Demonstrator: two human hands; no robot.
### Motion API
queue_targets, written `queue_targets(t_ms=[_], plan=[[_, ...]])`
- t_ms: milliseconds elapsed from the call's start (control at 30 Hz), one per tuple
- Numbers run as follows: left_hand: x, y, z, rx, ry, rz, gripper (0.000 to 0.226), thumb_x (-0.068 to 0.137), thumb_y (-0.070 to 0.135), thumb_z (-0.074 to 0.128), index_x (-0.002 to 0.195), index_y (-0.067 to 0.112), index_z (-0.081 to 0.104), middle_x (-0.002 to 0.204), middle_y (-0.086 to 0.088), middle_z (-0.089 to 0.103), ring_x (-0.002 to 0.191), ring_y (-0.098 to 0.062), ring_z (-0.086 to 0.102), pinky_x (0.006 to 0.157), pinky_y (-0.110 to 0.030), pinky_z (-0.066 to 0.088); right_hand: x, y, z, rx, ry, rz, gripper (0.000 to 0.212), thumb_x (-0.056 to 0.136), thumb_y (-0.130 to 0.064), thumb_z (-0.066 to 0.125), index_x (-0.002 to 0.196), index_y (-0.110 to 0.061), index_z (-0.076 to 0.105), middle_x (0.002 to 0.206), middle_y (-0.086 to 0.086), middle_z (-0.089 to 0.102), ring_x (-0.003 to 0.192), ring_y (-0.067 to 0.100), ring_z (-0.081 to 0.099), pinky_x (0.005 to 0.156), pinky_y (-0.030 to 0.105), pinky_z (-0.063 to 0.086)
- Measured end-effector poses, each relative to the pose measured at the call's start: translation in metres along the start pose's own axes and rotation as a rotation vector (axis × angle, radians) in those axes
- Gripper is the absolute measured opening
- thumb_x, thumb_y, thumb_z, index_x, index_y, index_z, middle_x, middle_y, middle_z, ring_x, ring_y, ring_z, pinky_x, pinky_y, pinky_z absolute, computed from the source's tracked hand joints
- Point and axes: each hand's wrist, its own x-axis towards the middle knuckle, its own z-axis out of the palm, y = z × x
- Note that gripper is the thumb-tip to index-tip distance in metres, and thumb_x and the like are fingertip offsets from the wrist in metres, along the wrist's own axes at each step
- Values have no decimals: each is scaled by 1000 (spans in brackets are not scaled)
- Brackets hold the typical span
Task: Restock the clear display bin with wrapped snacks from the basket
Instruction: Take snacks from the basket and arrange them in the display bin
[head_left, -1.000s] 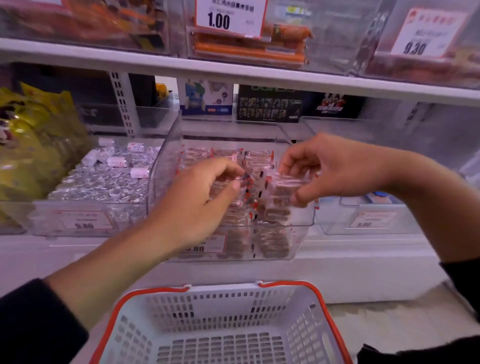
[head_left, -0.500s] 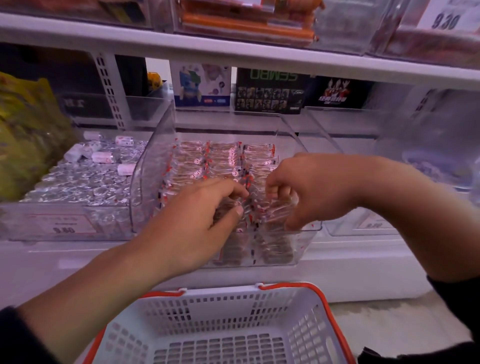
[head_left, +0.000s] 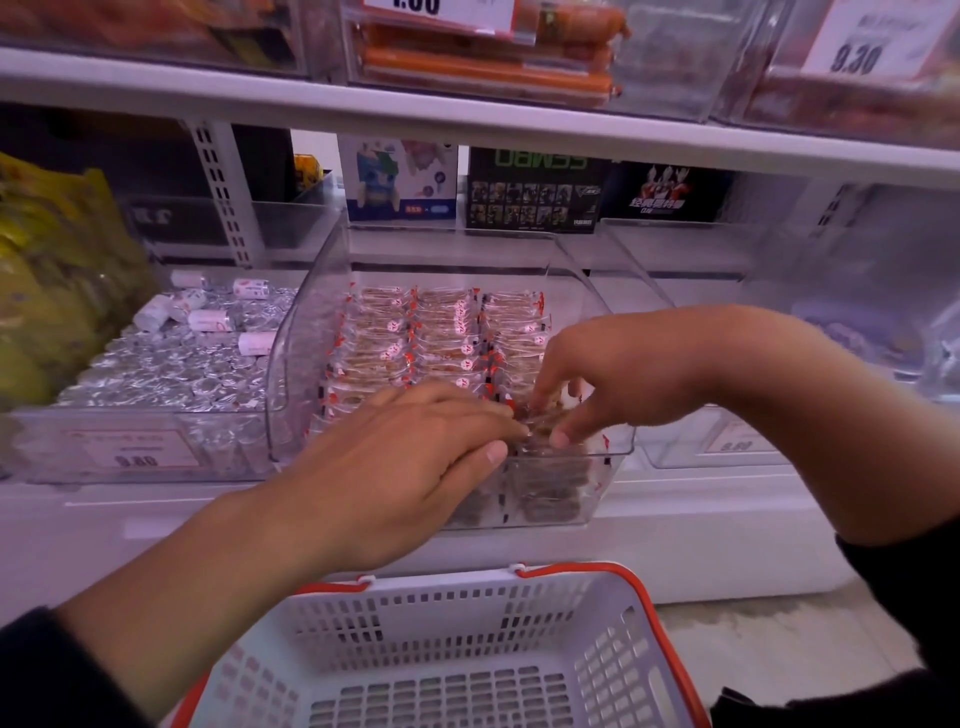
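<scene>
The light is dim and cool, with a violet cast over the white shelf (head_left: 467, 130). My hands (head_left: 415, 457) smear slightly with motion. Soft glare sits on the clear bin (head_left: 322, 312). Edges bow from the wide lens, and the 9.30 tag (head_left: 862, 47) is blurred.

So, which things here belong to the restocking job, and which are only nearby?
Job:
clear display bin
wrapped snacks
basket
left hand
right hand

Nearby:
foil-wrapped sweets
yellow bags
orange sausages
</scene>
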Motion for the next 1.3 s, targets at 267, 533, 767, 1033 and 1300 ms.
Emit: queue_targets(t_ms=[267,533,767,1033,1300], plan=[[4,0,-1,9,-53,50,59,94,66,3,129,47,48,143,32,43,134,0,32,109,-40,34,-4,-1,5,-132,115,-41,22,80,-38,78,100,-31,75,79,-18,60,83,6,57,61,20,37],[5,1,-1,52,-113,80,61,92,67,1,141,48,33,149,29,37,142,-7,29,114,-34,29,-6,-11,6,-153,60,38,32,81,-44,74,110,-31,71,103,-10,68,102,19,60,81,30,47],[4,-3,-4,-13,-20,170,64,99,57,11,113,26,65,126,10,62,122,-10,51,102,-36,40,-2,-9,9,0,191,-28,15,68,-18,84,78,-25,75,65,-12,66,69,7,64,62,23,49],[5,-9,-11,-233,258,49,28,93,46,51,105,25,66,97,15,65,93,-3,60,82,-34,50,-16,-16,10,-46,238,-117,26,89,-18,60,102,-33,77,90,-8,73,84,14,62,75,27,48],[-33,-27,-33,204,126,45,27,84,55,62,82,32,48,76,16,51,70,-11,49,63,-34,45,-33,-31,51,-14,411,-132,17,83,-34,66,98,-34,60,99,-6,65,92,21,63,78,37,52]])
